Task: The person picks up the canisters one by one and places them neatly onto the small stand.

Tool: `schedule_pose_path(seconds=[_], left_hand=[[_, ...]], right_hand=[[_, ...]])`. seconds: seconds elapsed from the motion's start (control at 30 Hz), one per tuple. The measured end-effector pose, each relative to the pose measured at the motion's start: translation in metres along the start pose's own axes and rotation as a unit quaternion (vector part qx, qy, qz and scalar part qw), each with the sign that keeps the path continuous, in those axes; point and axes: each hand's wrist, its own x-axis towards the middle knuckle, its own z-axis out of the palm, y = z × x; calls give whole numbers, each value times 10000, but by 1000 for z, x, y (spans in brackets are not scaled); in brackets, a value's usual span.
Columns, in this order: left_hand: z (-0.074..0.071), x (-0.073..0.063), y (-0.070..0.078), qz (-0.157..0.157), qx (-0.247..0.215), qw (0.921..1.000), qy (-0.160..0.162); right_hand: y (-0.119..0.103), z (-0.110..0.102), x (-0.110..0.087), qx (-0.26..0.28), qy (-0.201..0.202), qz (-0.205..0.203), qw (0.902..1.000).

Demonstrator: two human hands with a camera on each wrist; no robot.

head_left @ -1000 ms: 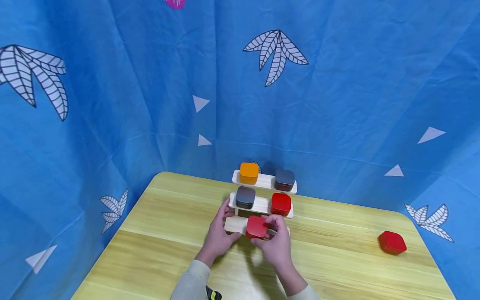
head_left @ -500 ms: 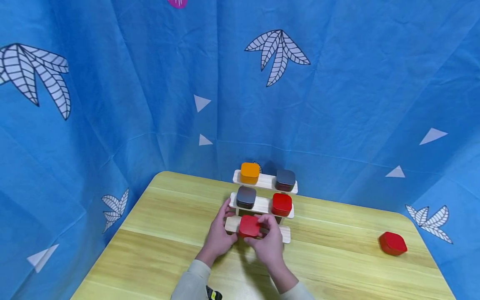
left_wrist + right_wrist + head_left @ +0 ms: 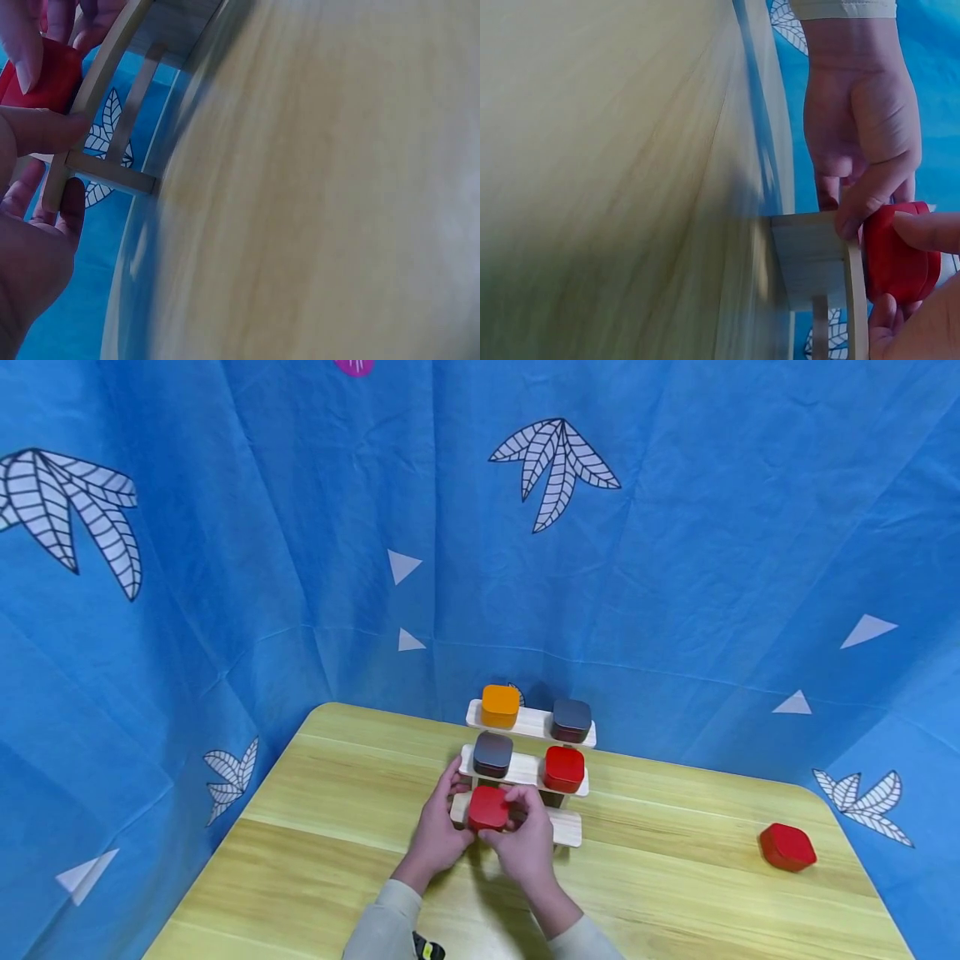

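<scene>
My right hand (image 3: 527, 847) pinches a red square box with rounded corners (image 3: 488, 807) between thumb and fingers. The box is at the left part of the lowest step of a small three-tier wooden display stand (image 3: 565, 827). My left hand (image 3: 435, 831) grips the left end of that stand. In the left wrist view, its thumb lies against the board beside the red box (image 3: 56, 79), while other fingers reach beneath the board. From the right wrist view, the box (image 3: 900, 259) appears at the board's surface, the right fingers touching its sides.
An orange box (image 3: 499, 704) and a dark box (image 3: 572, 720) stand on the top tier. The middle tier carries another dark box (image 3: 492, 754) and a red box (image 3: 565, 767). Far right on the table (image 3: 675, 877) lies one more red box (image 3: 787, 847). A blue curtain (image 3: 660, 568) hangs behind.
My right hand has moved the red box leftward along the lowest tier, uncovering the tier's right part. The left hand has stayed on the stand's left end.
</scene>
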Motion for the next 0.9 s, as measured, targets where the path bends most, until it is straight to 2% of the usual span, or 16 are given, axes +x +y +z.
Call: schedule_pose_path(seconds=[0.37,0.63,0.9], left_hand=[[-1,-1,4,-188,186,9996,-25],[-1,-2,4,-56,129,9999,-22],[-2,-1,4,-92,111,9999,-39]], right_hand=[[3,6,4,1,5,-33,10000],[0,10,5,117,63,76,9999],[-1,11,5,64,85,104,9999]])
